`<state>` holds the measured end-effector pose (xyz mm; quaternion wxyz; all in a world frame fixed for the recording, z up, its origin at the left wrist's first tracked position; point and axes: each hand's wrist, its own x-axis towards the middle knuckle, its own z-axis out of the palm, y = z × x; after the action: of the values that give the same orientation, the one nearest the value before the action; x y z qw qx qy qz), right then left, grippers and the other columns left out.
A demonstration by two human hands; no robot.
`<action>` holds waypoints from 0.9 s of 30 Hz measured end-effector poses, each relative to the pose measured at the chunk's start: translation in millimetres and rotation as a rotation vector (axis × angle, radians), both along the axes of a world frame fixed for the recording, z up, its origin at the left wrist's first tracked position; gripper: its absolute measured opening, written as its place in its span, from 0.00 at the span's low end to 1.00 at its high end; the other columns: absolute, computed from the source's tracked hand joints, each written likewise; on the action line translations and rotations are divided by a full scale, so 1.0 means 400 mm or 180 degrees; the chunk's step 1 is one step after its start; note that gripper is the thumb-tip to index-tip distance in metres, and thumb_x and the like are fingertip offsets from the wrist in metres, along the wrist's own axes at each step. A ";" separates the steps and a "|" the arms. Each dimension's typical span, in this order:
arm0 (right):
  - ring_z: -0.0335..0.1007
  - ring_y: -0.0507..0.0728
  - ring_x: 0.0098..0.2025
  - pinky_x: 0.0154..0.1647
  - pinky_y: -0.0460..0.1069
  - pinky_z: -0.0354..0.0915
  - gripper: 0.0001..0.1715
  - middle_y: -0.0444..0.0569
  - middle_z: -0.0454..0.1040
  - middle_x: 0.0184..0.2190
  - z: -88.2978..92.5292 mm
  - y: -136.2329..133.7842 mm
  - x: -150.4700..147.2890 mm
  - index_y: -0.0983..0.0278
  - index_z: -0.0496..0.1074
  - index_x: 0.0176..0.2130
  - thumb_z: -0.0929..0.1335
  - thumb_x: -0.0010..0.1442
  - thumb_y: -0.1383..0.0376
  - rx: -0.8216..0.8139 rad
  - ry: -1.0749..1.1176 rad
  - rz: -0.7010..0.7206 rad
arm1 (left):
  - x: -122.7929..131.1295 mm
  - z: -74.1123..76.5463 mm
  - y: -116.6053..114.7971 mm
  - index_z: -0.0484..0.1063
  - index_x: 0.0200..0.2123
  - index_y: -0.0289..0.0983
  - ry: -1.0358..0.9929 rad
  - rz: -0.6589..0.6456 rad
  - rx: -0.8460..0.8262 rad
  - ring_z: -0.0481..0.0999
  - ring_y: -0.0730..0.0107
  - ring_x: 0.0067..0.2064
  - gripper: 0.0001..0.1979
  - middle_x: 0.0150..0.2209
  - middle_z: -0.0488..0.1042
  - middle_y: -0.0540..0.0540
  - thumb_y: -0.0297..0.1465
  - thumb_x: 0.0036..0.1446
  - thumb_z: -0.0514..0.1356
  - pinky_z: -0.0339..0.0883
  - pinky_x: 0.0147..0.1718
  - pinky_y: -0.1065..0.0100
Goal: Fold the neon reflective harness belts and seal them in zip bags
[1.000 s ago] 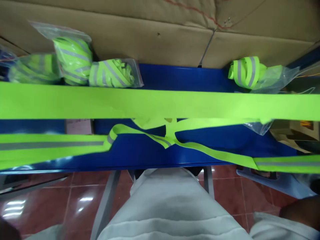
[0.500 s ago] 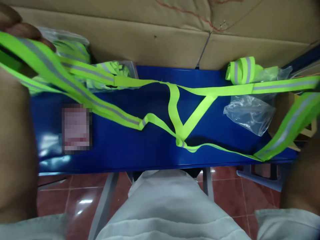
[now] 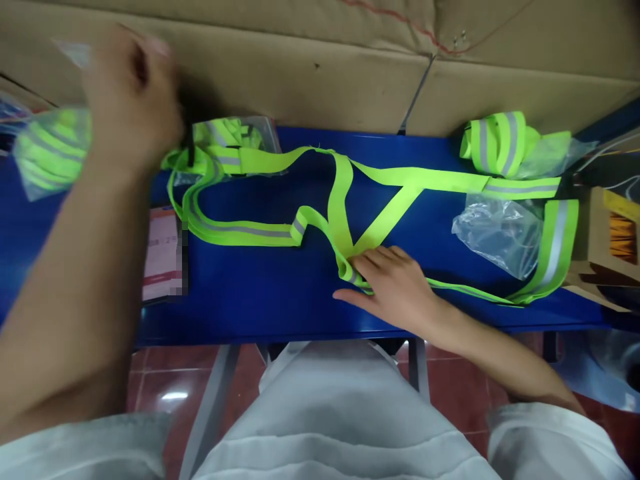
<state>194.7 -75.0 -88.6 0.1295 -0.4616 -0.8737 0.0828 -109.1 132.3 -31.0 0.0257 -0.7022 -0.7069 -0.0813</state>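
A fluorescent yellow-green reflective harness point(image 3: 450, 179) with grey stripes lies spread over the blue table point(image 3: 260, 293). Its two long straps are joined by a V of webbing near the middle. My right hand point(image 3: 400, 287) rests on the near strap at the V's tip, with thumb and fingers apart. Raised and blurred over the harness's left end is my left hand point(image 3: 135, 100), its fingers curled; whatever they may hold is hidden. A dark strip shows just below it, beside the looped strap end.
Bagged reflective harnesses point(image 3: 53, 153) lie at the far left, with another bag point(image 3: 235, 137) at the back. A rolled harness point(image 3: 495, 143) and a clear plastic bag point(image 3: 500, 233) are on the right. Near them stands an open carton point(image 3: 595, 267). A pink-white box point(image 3: 163, 257) sits left. Cardboard point(image 3: 300, 80) lines the back.
My right hand has let go of the right end and come to the middle of the harness. The left end has dropped into a loop, and my left hand has moved right.
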 end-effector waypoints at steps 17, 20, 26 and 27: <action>0.60 0.48 0.29 0.28 0.44 0.58 0.22 0.39 0.65 0.27 0.018 0.129 0.096 0.64 0.67 0.36 0.74 0.65 0.49 -0.3553 0.2423 -0.0113 | 0.110 -0.080 -0.279 0.70 0.66 0.44 -0.1533 -0.1427 -0.2290 0.83 0.55 0.48 0.36 0.50 0.83 0.45 0.60 0.67 0.51 0.74 0.45 0.63; 0.60 0.47 0.27 0.26 0.44 0.56 0.22 0.38 0.66 0.26 0.007 0.127 0.108 0.64 0.67 0.34 0.76 0.64 0.53 -0.3341 0.2698 -0.0298 | 0.097 -0.085 -0.275 0.65 0.69 0.48 -0.1528 -0.1445 -0.2604 0.83 0.57 0.45 0.39 0.46 0.83 0.49 0.59 0.60 0.62 0.73 0.41 0.65; 0.60 0.47 0.26 0.26 0.43 0.57 0.11 0.37 0.64 0.28 0.007 0.103 0.123 0.61 0.65 0.37 0.72 0.66 0.68 -0.2260 0.2835 -0.0262 | 0.090 -0.116 -0.280 0.70 0.63 0.48 -0.1567 -0.1603 -0.2640 0.82 0.62 0.46 0.29 0.47 0.82 0.50 0.52 0.63 0.63 0.71 0.45 0.66; 0.59 0.46 0.26 0.27 0.43 0.58 0.09 0.37 0.63 0.28 0.008 0.098 0.121 0.61 0.65 0.38 0.71 0.65 0.71 -0.1848 0.2656 -0.0287 | 0.090 -0.118 -0.281 0.72 0.62 0.47 -0.1577 -0.1649 -0.2599 0.81 0.62 0.47 0.27 0.48 0.81 0.50 0.51 0.64 0.62 0.71 0.47 0.65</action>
<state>243.0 -35.7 -85.5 0.3371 -0.4434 -0.6678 0.4937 -73.1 19.7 -78.2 -0.4373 -0.7662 -0.4697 0.0332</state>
